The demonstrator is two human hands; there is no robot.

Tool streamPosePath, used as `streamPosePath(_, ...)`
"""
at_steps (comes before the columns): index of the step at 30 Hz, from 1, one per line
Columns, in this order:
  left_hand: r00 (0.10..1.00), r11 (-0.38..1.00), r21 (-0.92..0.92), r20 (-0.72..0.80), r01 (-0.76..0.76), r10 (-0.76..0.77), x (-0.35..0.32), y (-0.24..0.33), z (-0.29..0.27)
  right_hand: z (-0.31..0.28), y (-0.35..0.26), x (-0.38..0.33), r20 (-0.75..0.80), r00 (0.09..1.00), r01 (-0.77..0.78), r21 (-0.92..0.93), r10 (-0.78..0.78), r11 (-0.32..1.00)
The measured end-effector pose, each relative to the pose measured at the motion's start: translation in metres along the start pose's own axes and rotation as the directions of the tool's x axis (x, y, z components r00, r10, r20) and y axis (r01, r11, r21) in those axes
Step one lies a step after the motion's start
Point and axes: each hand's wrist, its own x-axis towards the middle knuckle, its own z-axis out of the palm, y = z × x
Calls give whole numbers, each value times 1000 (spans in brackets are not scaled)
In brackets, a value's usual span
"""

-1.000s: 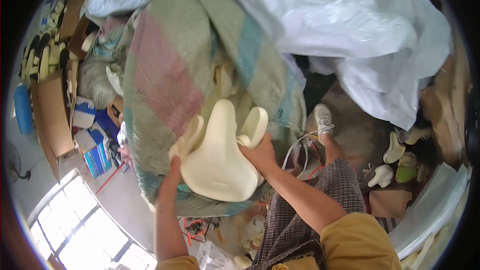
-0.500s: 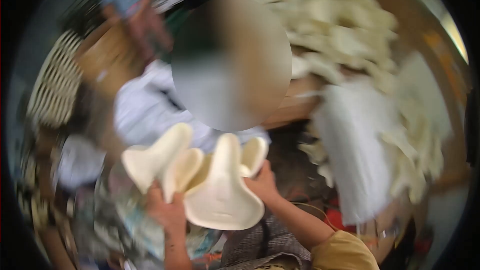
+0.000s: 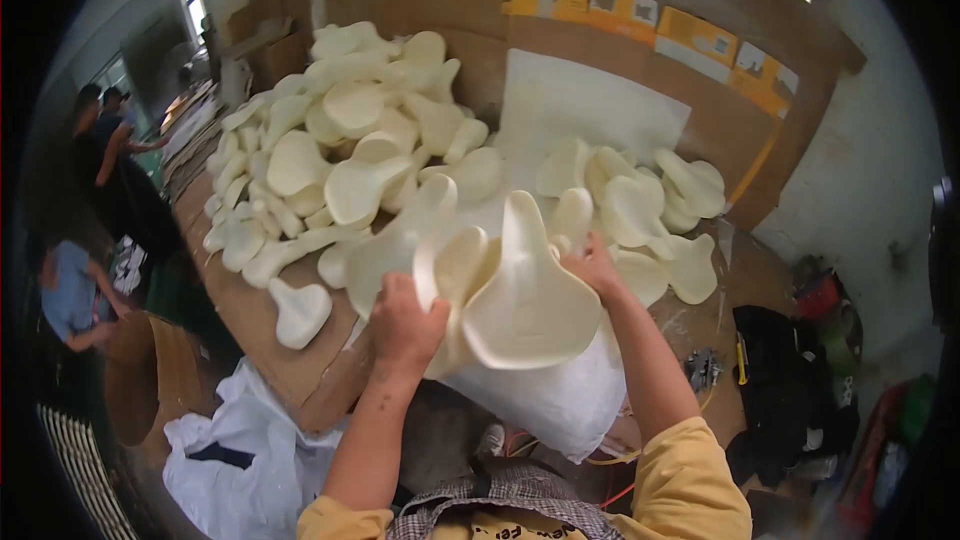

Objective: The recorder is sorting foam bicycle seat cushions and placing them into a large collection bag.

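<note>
Several cream foam bicycle saddle pads (image 3: 530,310) are bunched between my hands, above the front edge of a cardboard-topped table (image 3: 250,325). The foremost pad has its narrow nose pointing up and away from me. My left hand (image 3: 408,325) is closed on the left side of the bunch, its thumb against the pads. On the right side, my right hand (image 3: 595,265) grips the bunch near a pad standing behind the front one. Parts of the rear pads and some fingertips are hidden. Under the bunch, a white sheet (image 3: 580,390) hangs over the table edge.
A large heap of saddle pads (image 3: 355,105) covers the table's left and back; a smaller pile (image 3: 640,205) lies right. A cardboard wall (image 3: 420,0) stands behind. A white sack (image 3: 240,450) is low left, dark cloth (image 3: 785,370) at right. People (image 3: 70,295) are far left.
My view has swung right, from the white sack toward the table and its heap. The bunch of saddle pads has come along in both hands and is now over the table's front edge.
</note>
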Motion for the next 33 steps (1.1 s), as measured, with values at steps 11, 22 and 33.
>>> streamPosePath(11,995,990,133,91,-39,27,85,-27,109,37,76,-67,-37,992,117,-40,-118,992)
streamPosePath(22,948,962,-128,240,243,-207,137,-103,142,19,36,-16,489,865,463,-688,-115,558)
streamPosePath(33,922,902,-203,149,382,-357,126,-183,148,-126,-48,34,-697,638,181,-277,-327,944)
